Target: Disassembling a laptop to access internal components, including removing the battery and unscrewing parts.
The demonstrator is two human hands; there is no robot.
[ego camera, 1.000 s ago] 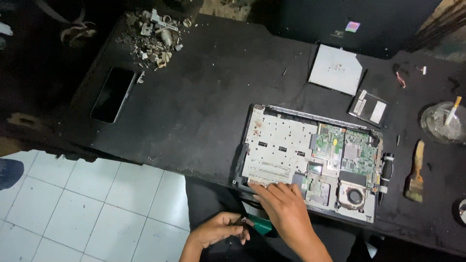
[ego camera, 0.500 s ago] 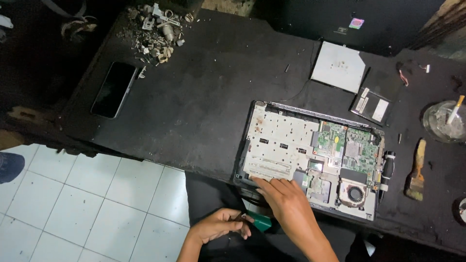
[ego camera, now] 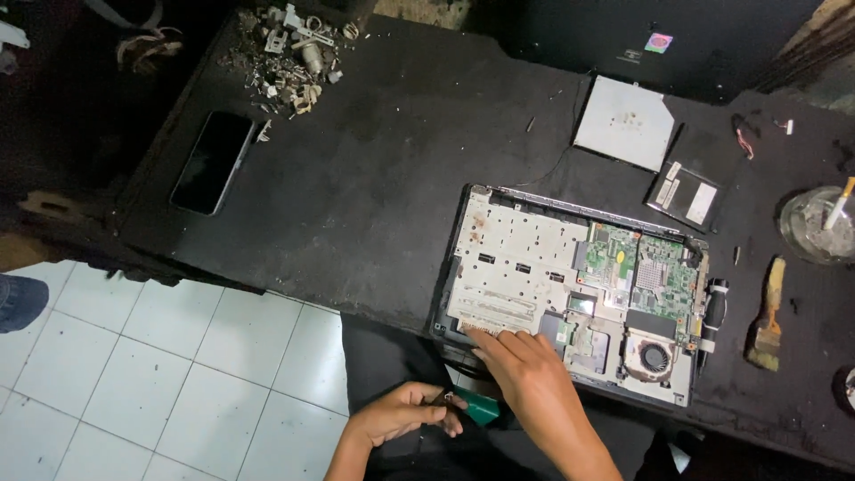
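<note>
An opened laptop base [ego camera: 521, 258] lies on the black table, its silver metal frame, green circuit board [ego camera: 641, 267] and round fan [ego camera: 655, 358] exposed. My right hand [ego camera: 525, 365] rests at the laptop's near edge, fingertips touching the frame's lower rim. Below the table edge, my left hand [ego camera: 401, 414] is closed around a small tool with a green handle [ego camera: 481, 405].
A black phone [ego camera: 212, 162] lies at the table's left edge. A heap of small metal parts [ego camera: 289, 49] sits at the far left. A silver drive cover [ego camera: 623, 120], a small drive [ego camera: 684, 196], a glass ashtray [ego camera: 815, 227] and a brush [ego camera: 768, 316] lie right. White floor tiles [ego camera: 160, 383] below.
The view has shifted slightly. My right hand has stayed at the laptop's near edge, and my left hand still holds the green-handled tool below the table.
</note>
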